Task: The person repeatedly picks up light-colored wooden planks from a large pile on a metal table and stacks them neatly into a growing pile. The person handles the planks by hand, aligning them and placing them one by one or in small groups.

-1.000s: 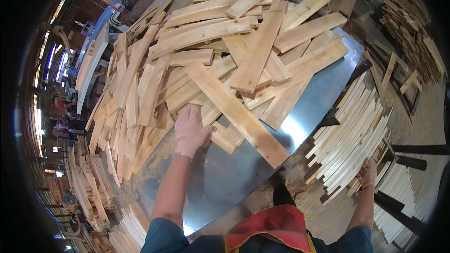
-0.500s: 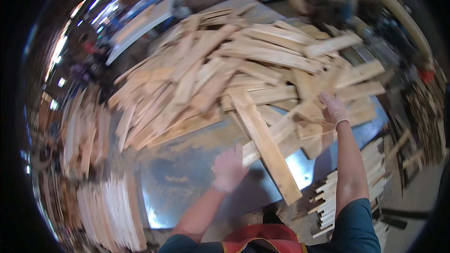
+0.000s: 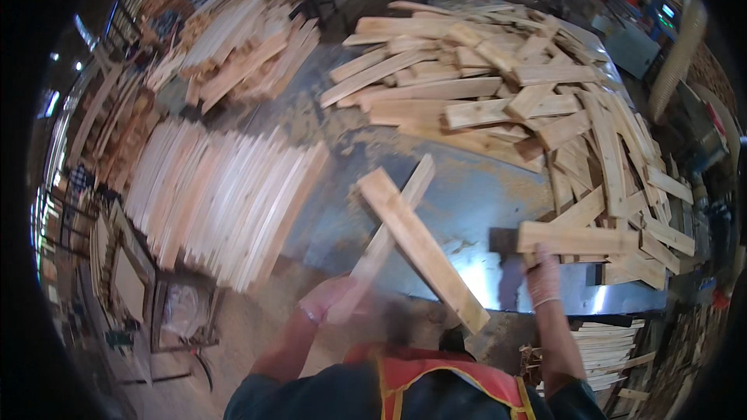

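My left hand (image 3: 334,299), in a pale glove, is closed around the near end of a narrow wooden board (image 3: 375,253), slightly blurred. That board slants away to the right and passes beneath a second loose board (image 3: 424,249), which lies crosswise near the table's front edge. Over at the right, my right hand (image 3: 543,278), also gloved, has its fingers on the left end of a short, wide board (image 3: 576,239) at the near side of the pile. Part of its grip is hidden under the wood.
A heap of loose boards (image 3: 475,89) spreads over the far and right parts of the metal table (image 3: 490,179), dusted with sawdust. To the left stands a tight row of boards (image 3: 226,194). Another stack (image 3: 241,54) sits behind it. A ribbed hose (image 3: 677,70) hangs far right.
My view has swung left, bringing the row of boards into fuller sight. The left hand has drawn its board back toward me. My right hand has come nearer, to a board at the pile's edge.
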`<state>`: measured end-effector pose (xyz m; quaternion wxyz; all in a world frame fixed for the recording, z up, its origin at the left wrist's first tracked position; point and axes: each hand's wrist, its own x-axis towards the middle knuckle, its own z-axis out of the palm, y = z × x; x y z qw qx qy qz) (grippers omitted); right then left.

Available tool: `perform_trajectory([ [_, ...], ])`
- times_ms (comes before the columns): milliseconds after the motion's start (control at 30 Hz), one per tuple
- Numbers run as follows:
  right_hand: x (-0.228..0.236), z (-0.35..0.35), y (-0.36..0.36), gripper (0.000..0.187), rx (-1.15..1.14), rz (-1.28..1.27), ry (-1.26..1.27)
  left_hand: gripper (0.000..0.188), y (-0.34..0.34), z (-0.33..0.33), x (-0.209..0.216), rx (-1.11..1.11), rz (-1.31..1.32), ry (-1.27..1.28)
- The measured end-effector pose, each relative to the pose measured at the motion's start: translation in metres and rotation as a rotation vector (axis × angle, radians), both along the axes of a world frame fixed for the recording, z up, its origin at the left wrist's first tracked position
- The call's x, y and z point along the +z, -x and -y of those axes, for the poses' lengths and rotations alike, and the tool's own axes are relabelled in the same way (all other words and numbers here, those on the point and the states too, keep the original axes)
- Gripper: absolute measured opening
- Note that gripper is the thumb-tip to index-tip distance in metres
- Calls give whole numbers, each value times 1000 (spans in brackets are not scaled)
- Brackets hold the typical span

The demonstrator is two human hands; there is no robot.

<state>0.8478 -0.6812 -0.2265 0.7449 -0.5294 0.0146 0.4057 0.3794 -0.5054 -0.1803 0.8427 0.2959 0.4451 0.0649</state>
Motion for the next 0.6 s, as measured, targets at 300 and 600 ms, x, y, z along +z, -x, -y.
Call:
perform_trajectory([
  [300, 0, -60, 232, 97, 882, 1473, 598, 45, 45, -47, -41, -189, -336, -774],
  [600, -6, -140, 269, 80, 797, 960, 448, 81, 184, -74, -44, -443, -1683, -1622],
])
